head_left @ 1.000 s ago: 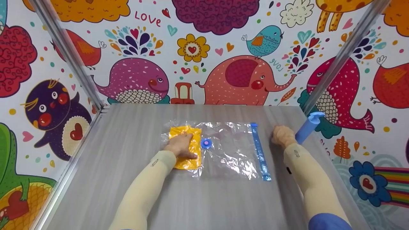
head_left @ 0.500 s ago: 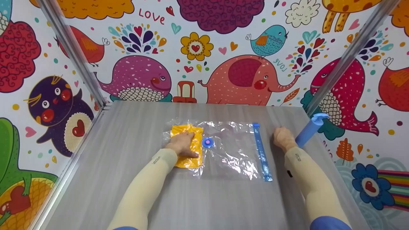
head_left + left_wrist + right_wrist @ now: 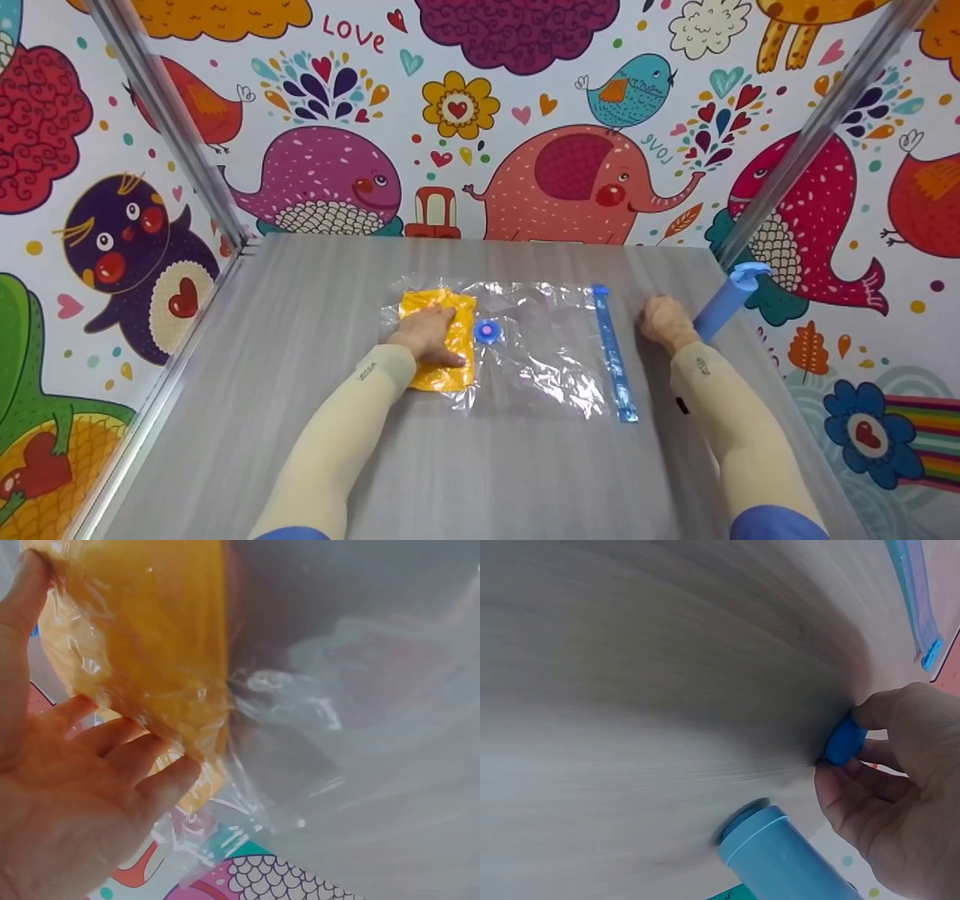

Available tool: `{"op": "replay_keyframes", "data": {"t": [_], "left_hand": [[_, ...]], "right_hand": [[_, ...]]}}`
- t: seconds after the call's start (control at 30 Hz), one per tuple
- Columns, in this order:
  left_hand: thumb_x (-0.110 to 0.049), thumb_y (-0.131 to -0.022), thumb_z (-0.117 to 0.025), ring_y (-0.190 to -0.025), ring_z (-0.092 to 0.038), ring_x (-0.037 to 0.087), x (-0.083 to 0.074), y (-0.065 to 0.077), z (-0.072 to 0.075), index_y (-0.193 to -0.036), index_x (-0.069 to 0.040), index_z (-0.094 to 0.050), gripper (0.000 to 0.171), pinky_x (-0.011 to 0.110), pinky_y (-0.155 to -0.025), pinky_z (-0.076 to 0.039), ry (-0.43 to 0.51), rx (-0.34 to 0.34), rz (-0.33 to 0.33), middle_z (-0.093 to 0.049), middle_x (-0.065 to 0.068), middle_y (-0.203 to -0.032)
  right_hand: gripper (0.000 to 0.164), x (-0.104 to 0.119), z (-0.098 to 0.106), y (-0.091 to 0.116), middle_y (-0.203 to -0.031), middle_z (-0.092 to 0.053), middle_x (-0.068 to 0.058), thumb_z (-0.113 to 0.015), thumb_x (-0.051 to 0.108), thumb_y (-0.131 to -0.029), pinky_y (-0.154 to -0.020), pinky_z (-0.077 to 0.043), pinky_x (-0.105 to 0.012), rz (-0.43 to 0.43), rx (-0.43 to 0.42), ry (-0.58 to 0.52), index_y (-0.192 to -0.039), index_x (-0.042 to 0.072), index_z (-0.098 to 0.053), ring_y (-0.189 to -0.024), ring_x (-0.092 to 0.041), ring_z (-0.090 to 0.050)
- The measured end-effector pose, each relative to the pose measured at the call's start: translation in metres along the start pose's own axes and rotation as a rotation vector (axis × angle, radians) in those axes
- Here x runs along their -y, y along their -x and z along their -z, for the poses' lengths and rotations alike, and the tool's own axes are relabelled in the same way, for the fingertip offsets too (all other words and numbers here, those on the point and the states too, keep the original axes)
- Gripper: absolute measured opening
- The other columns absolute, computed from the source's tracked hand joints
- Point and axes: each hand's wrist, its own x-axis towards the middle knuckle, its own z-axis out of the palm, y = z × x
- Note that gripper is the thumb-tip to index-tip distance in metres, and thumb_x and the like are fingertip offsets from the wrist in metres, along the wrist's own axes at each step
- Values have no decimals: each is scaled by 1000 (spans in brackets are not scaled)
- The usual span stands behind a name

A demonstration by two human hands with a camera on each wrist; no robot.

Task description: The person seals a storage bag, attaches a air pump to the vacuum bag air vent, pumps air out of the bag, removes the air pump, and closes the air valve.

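A clear vacuum storage bag (image 3: pixel 540 337) lies flat on the table, with a folded yellow item (image 3: pixel 442 381) inside its left end. Spread over that item, my left hand (image 3: pixel 427 335) rests on the plastic; the left wrist view shows its fingers relaxed against the bag. A round blue valve (image 3: pixel 487 331) with a pink centre sits just right of the yellow item. Along the bag's right end runs a blue zip strip (image 3: pixel 616 356). My right hand (image 3: pixel 665 320) is right of the bag, and in the right wrist view it pinches a small round blue cap (image 3: pixel 846 741) at the table surface.
A blue hand pump (image 3: pixel 724 301) stands upright beside my right hand, near the table's right edge. The grey wooden table (image 3: pixel 540 480) meets patterned walls at the back and sides. Metal posts (image 3: pixel 169 127) rise at its far corners.
The head view has shifted slightly. Both hands stay where they were, the left on the yellow item and the right beside the pump.
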Motion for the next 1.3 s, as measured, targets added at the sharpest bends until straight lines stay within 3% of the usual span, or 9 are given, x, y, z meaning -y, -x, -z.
{"op": "replay_keyframes", "data": {"t": [0.23, 0.43, 0.57, 0.67, 0.83, 0.97, 1.3], "left_hand": [[-58, -93, -89, -175, -26, 41, 1, 0, 0, -177, -17, -34, 108, 58, -146, -19, 18, 3, 10, -29, 19, -187], [-57, -93, -89, -175, -28, 41, 0, 1, 1, -176, -16, -36, 107, 58, -145, -21, 25, -3, 17, -32, 18, -185], [-54, -93, -90, -175, -28, 41, -1, 3, 3, -176, -16, -36, 106, 58, -145, -20, 45, 0, 28, -32, 19, -185], [-53, -93, -90, -175, -28, 42, -2, 4, 3, -176, -15, -36, 106, 58, -146, -20, 51, 1, 27, -32, 19, -185], [-54, -93, -89, -174, -28, 42, -2, 4, 3, -177, -16, -35, 107, 59, -145, -21, 43, 4, 24, -33, 20, -185], [-55, -94, -89, -174, -28, 43, -2, 5, 3, -177, -16, -35, 107, 60, -145, -21, 44, 6, 26, -31, 20, -185], [-55, -93, -90, -175, -27, 42, -1, 3, 1, -177, -16, -35, 108, 59, -145, -20, 45, -1, 17, -30, 19, -186]], "right_hand": [[37, 1, 1, 4, -114, -66, -24, -70, 22, -108, -90, -59, -50, -61, 10, -198, -131, -5, -64, -106, -40, -66], [41, 9, 9, 6, -107, -70, -19, -76, 34, -107, -83, -59, -41, -45, -20, -248, -130, 1, -69, -101, -35, -70], [50, 23, 15, 8, -123, -74, -22, -77, 33, -107, -98, -67, -52, -33, -5, -273, -143, 0, -67, -108, -37, -72], [55, 35, 18, 9, -135, -73, -23, -77, 32, -108, -109, -65, -60, -27, 12, -297, -152, 1, -64, -114, -39, -73], [53, 50, 19, 10, -138, -74, -23, -77, 30, -108, -109, -65, -60, 22, -6, -273, -152, 3, -64, -115, -40, -73], [59, 61, 23, 12, -151, -68, -25, -77, 29, -107, -118, -57, -66, 42, -10, -260, -157, 3, -61, -127, -44, -70], [53, 94, 29, 16, -140, -76, -29, -83, 22, -102, -113, -62, -63, 215, -76, -229, -146, -5, -70, -126, -46, -75]]}}
